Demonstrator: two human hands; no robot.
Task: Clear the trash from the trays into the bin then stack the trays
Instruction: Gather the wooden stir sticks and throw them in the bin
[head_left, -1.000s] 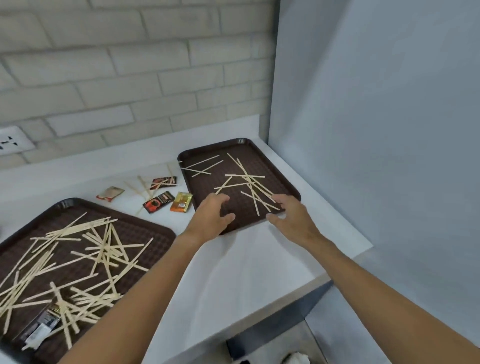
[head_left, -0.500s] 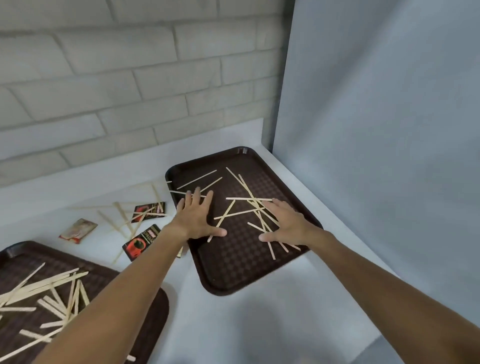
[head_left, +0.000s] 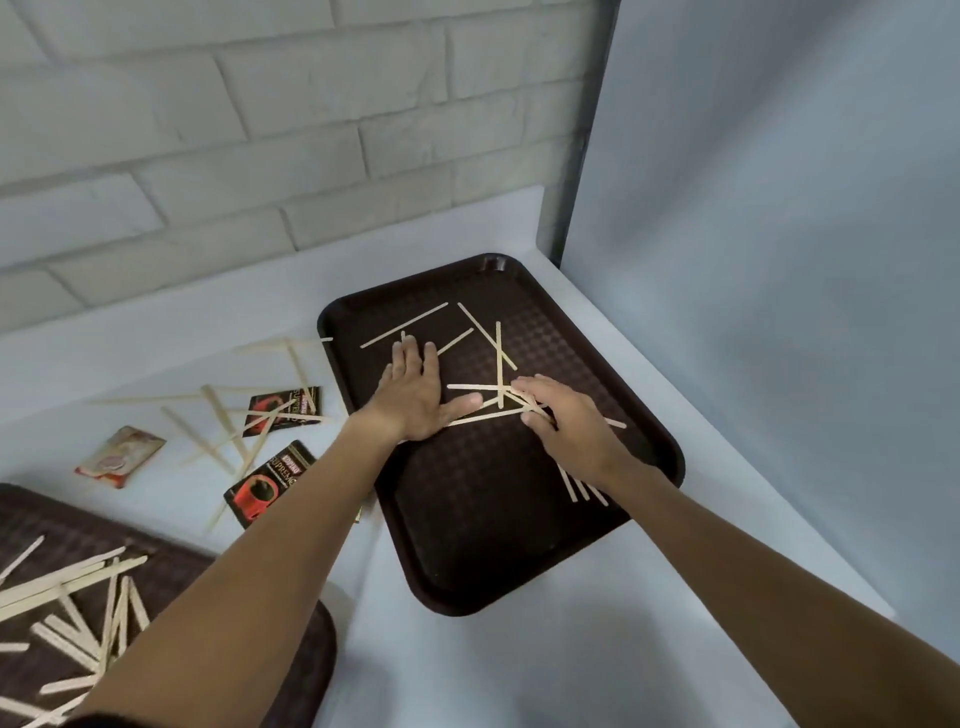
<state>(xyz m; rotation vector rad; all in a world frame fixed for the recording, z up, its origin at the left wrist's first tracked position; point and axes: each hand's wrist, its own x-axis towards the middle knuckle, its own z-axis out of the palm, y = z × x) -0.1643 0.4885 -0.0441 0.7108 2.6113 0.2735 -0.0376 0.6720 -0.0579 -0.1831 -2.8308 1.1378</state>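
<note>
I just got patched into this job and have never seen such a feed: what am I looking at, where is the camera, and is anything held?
No machine here: a person works bare-handed, and the one picture comes from a camera on their head, looking down along both forearms. The left hand lies flat, fingers straight, on a dark brown tray on a white counter. The right hand bends its fingers over crossed wooden sticks on that tray; whether it grips them I cannot tell. Left of the tray lie loose sticks and coffee sachets; a second tray with sticks sits at lower left. No bin shows.
</note>
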